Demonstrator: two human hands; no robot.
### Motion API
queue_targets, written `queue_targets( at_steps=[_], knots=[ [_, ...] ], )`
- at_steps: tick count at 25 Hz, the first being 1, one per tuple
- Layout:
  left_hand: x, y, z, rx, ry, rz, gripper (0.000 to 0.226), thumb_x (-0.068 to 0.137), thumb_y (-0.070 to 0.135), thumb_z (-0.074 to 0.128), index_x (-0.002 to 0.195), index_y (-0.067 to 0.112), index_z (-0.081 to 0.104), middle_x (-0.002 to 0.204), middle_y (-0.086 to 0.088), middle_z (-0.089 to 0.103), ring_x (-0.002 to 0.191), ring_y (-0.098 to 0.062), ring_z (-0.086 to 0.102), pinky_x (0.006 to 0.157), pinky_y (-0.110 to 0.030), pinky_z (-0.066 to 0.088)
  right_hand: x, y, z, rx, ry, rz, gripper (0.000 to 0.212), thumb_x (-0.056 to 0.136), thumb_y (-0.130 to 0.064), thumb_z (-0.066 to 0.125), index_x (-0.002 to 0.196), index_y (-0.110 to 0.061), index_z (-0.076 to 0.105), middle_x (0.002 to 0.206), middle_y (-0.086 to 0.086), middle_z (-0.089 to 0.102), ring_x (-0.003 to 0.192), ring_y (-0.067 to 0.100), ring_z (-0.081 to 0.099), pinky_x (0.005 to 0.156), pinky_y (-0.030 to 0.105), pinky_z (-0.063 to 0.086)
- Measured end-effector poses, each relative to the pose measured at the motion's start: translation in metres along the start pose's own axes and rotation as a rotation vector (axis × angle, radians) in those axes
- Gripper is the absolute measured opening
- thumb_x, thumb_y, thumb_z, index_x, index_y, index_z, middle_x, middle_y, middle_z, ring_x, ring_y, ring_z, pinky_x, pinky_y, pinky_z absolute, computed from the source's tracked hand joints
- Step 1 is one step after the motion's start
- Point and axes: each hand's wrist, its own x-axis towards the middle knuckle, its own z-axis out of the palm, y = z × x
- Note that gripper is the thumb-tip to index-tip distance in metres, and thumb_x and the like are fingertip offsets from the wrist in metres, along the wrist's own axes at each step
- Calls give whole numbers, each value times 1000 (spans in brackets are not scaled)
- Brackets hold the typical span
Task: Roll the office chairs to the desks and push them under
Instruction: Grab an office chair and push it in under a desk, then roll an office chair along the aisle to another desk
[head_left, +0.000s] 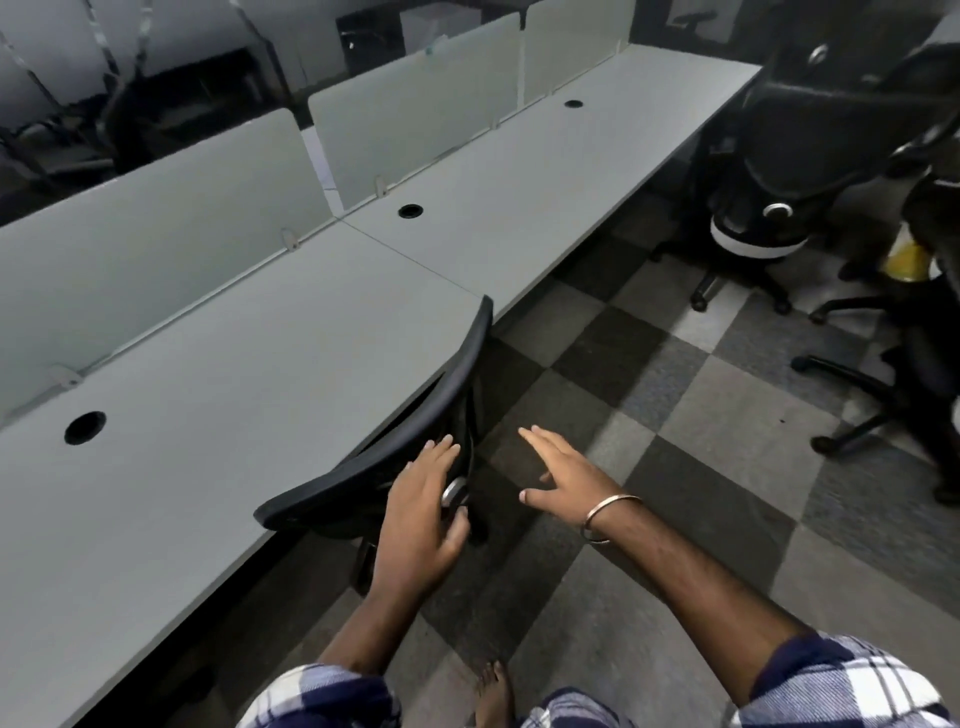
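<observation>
Matt grey laminate desk (218, 395), black plastic chair back (395, 441), rough chequered carpet tiles (649, 415), frosted dividers (415, 130)

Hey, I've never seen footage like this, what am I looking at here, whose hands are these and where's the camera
There is one picture, taken by a wide-angle camera worn on a person's head, looking forward and down. That is why the lines bend and you see the person's own arms and a bare foot.

The left hand rests with straight fingers on the back of a black office chair, whose backrest stands at the edge of a long grey desk. The right hand, with a metal bangle on the wrist, hangs open in the air beside it and holds nothing.

The desktop shows only round cable holes and frosted divider panels. More black chairs stand on the checkered carpet at the right.
</observation>
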Motion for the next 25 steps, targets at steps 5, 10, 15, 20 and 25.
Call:
queue_targets(
  at_steps=[5, 10, 15, 20, 25],
  knots=[
    [8, 32, 27, -53, -170, -107, 75, 88, 20, 75, 155, 10, 43, 159, -5, 47, 154, -22, 34, 125, -39, 30, -51, 55, -17, -65, 32, 205, 75, 91, -32, 75, 156, -19, 41, 152, 9, 48, 127, 24, 58, 102, 26, 41],
    [19, 70, 57, -29, -341, -83, 71, 92, 27, 74, 154, 12, 44, 154, -3, 52, 147, -22, 43, 119, -36, 34, -105, 103, -37, 41, 116, 344, 60, 90, -28, 78, 144, -13, 57, 131, 13, 67, 112, 27, 67, 94, 30, 47],
    [27, 122, 96, -51, -445, 17, 67, 94, 30, 73, 153, 15, 45, 156, -1, 48, 146, -19, 41, 120, -31, 32, -162, 154, -64, 72, 203, 418, 50, 91, -28, 77, 137, -13, 63, 118, 10, 71, 104, 25, 67, 89, 29, 47],
    [29, 169, 140, -75, -494, 56, 66, 94, 33, 73, 153, 19, 45, 158, 0, 44, 145, -14, 40, 114, -24, 30, -222, 205, -94, 80, 289, 496, 47, 91, -31, 76, 135, -19, 64, 117, 5, 72, 102, 20, 67, 81, 23, 43],
    [36, 216, 183, -119, -605, 88, 64, 95, 37, 72, 152, 27, 44, 157, 4, 43, 141, -12, 41, 113, -29, 37, -283, 257, -121, 111, 367, 625, 45, 91, -39, 74, 133, -26, 64, 113, -4, 70, 102, 16, 66, 90, 32, 51]
  ],
)
